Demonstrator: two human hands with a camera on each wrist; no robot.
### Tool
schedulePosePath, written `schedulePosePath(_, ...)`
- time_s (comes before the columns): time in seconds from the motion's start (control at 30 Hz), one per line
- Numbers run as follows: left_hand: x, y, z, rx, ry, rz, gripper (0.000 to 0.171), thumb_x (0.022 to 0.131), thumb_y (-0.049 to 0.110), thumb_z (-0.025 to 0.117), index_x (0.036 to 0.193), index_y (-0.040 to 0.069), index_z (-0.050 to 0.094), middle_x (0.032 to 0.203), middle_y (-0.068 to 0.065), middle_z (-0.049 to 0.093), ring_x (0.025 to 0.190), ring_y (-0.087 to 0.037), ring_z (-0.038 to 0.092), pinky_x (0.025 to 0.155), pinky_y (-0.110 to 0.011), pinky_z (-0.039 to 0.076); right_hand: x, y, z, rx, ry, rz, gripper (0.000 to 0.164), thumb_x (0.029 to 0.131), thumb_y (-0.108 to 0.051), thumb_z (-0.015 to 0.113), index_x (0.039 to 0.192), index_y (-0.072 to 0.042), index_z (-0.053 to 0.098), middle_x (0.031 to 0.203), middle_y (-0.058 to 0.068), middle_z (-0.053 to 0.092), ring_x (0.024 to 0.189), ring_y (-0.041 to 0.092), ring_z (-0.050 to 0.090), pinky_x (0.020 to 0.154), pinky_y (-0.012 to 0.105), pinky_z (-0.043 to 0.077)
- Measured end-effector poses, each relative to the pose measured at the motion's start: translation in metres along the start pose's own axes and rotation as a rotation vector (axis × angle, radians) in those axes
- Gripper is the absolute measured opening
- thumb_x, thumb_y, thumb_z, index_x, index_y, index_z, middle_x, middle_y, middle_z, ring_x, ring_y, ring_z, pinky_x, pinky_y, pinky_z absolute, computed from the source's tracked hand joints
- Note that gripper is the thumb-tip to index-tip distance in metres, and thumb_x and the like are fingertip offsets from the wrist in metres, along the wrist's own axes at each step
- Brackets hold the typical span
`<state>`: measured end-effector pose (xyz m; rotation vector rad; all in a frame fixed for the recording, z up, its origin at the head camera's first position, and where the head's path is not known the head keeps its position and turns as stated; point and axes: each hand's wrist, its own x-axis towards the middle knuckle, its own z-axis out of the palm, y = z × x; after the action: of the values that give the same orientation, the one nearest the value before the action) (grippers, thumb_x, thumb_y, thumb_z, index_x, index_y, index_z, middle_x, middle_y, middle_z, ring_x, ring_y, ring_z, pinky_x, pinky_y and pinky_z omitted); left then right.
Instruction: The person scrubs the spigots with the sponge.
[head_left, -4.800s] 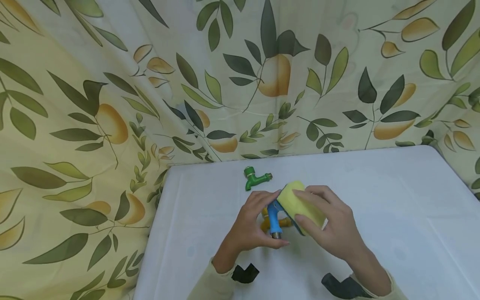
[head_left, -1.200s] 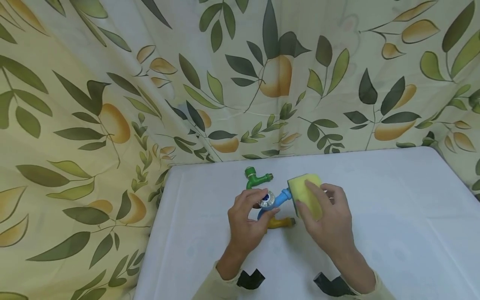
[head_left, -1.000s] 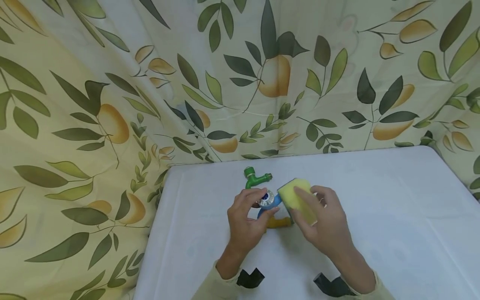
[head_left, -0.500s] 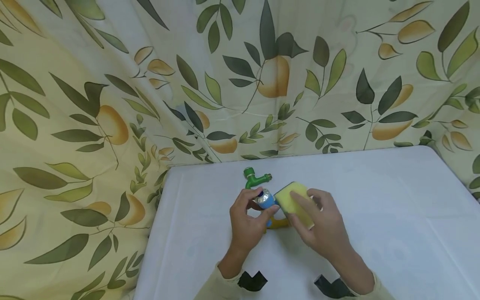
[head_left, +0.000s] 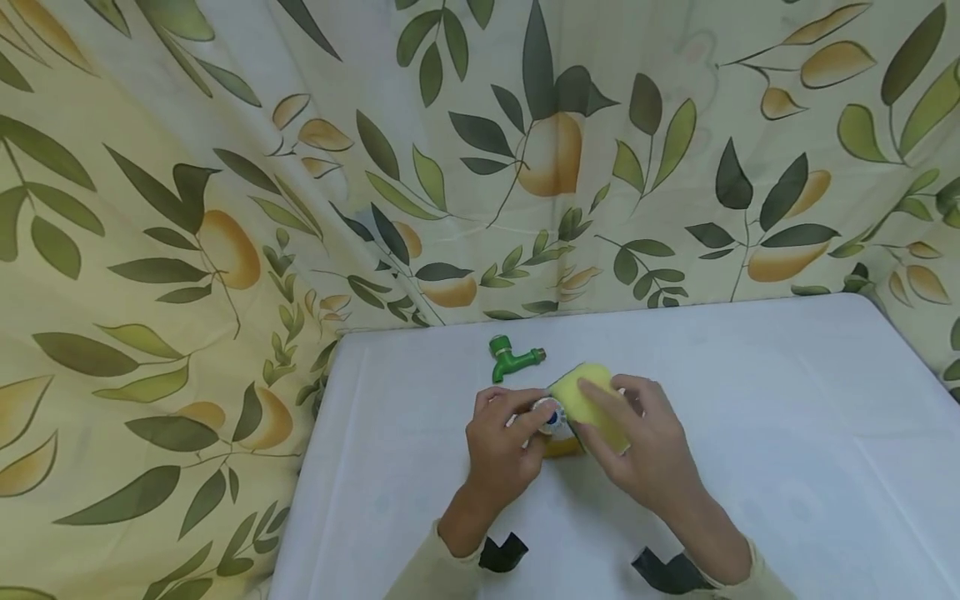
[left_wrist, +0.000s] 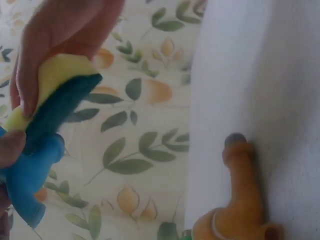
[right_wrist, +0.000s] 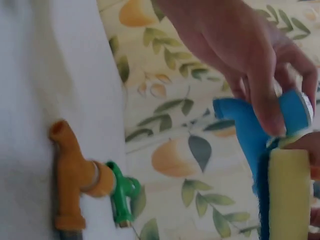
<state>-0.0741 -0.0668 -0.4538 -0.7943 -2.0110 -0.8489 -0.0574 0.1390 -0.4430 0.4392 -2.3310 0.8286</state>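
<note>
Grasping blue tap [left_wrist: 30,172] near its knob end with left hand [head_left: 501,442], holding clear of table [head_left: 750,400], pointing knob [head_left: 557,421] up toward head camera. Likely steadying it by that end, thereby exposing pipe arm toward 3 o'clock. Pinching sponge [right_wrist: 289,195] in right hand [head_left: 648,442], at 3 o'clock from the tap. Gripping by yellow foam, laying dark teal scouring face [left_wrist: 62,110] against pipe arm; presumably giving coarse layer the contact while bearing on the soft side with fingers. Holding from opposite sides, probably bracing one against the other. Having neither hand free. Not making out exact finger overlap behind sponge in head view. Spotting orange tap [left_wrist: 245,175] lying on table beneath the held pair, peeking out at 6 o'clock in head view. Seeing green tap [head_left: 513,361] lying at 11 o'clock, toward table's far edge; seemingly sitting there for elbow room. Noting leafy cloth [head_left: 645,242] hanging at 12 o'clock, perhaps screening the work area.
</note>
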Motion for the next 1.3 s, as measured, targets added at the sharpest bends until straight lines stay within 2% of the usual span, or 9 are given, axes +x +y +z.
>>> schedulePosePath(0.2,0.001,0.001,-0.005,0.177,-0.073,0.226,0.029,0.084,0.012,0.083,0.108,0.025,0.074,0.114,0.002,0.075,0.086,-0.016,0.067,0.092,-0.04,0.053,0.01,0.003,-0.005,-0.02,0.015,0.029,0.053,0.077,-0.017,0.083,0.128,-0.012,0.071,0.113,0.019,0.06,0.09,0.027,0.056,0.064,0.043,0.056)
schedulePosePath(0.43,-0.002,0.004,-0.006,0.306,-0.12,0.393,0.016,0.096,0.019,0.072,0.106,0.031,0.069,0.116,0.008,0.075,0.091,-0.015,0.066,0.093,-0.043,0.053,0.01,0.006,-0.006,-0.007,-0.062,-0.039,0.05,0.079,-0.018,0.08,0.128,-0.015,0.071,0.115,0.016,0.062,0.093,0.024,0.052,0.065,0.039,0.05)
schedulePosePath(0.57,-0.004,0.002,-0.005,0.339,-0.142,0.44,0.013,0.096,0.024,0.07,0.106,0.033,0.068,0.118,0.009,0.074,0.096,-0.015,0.065,0.093,-0.045,0.053,0.012,0.008,-0.006,-0.001,-0.106,-0.08,0.05,0.079,-0.018,0.081,0.128,-0.017,0.072,0.116,0.015,0.063,0.093,0.023,0.05,0.065,0.036,0.049)
schedulePosePath(0.8,-0.005,0.001,-0.001,0.366,-0.111,0.526,0.013,0.091,0.026,0.074,0.097,0.036,0.07,0.112,0.012,0.074,0.097,-0.015,0.066,0.089,-0.046,0.054,0.018,0.013,-0.01,-0.018,-0.189,-0.1,0.054,0.078,-0.019,0.085,0.13,-0.02,0.071,0.119,0.014,0.063,0.098,0.024,0.053,0.069,0.038,0.05)
schedulePosePath(0.93,-0.006,0.003,-0.001,0.364,-0.132,0.539,0.012,0.092,0.026,0.071,0.096,0.037,0.069,0.114,0.012,0.074,0.1,-0.015,0.067,0.09,-0.048,0.054,0.019,0.014,-0.012,-0.012,-0.217,-0.095,0.053,0.078,-0.019,0.086,0.129,-0.021,0.072,0.12,0.012,0.063,0.097,0.022,0.052,0.068,0.036,0.05)
schedulePosePath(1.03,-0.007,0.002,-0.002,0.324,-0.129,0.468,0.013,0.092,0.023,0.073,0.097,0.035,0.071,0.114,0.011,0.075,0.101,-0.015,0.068,0.091,-0.047,0.054,0.02,0.017,-0.016,-0.013,-0.231,-0.068,0.051,0.078,-0.017,0.085,0.127,-0.021,0.072,0.119,0.011,0.063,0.098,0.022,0.052,0.068,0.036,0.049)
schedulePosePath(1.1,-0.007,0.0,-0.003,0.243,-0.118,0.339,0.017,0.089,0.015,0.077,0.1,0.028,0.072,0.113,0.006,0.075,0.099,-0.016,0.069,0.091,-0.045,0.054,0.022,0.021,-0.019,-0.032,-0.188,0.005,0.05,0.079,-0.017,0.085,0.128,-0.019,0.072,0.118,0.012,0.062,0.097,0.023,0.053,0.069,0.036,0.049)
schedulePosePath(1.2,-0.008,-0.003,-0.003,-0.02,-0.088,0.063,0.031,0.083,0.0,0.08,0.109,0.012,0.07,0.114,-0.004,0.072,0.099,-0.019,0.071,0.092,-0.039,0.057,0.022,0.023,-0.025,0.048,-0.134,0.161,0.05,0.082,-0.014,0.083,0.13,-0.017,0.07,0.118,0.01,0.061,0.099,0.019,0.052,0.072,0.026,0.046)
schedulePosePath(1.3,-0.009,-0.006,-0.003,-0.323,-0.063,-0.175,0.045,0.08,-0.009,0.079,0.119,0.003,0.06,0.117,-0.011,0.068,0.101,-0.022,0.069,0.09,-0.032,0.059,0.017,0.024,-0.027,0.174,-0.144,0.231,0.05,0.085,-0.013,0.08,0.133,-0.017,0.068,0.12,0.007,0.062,0.101,0.009,0.052,0.076,0.015,0.045)
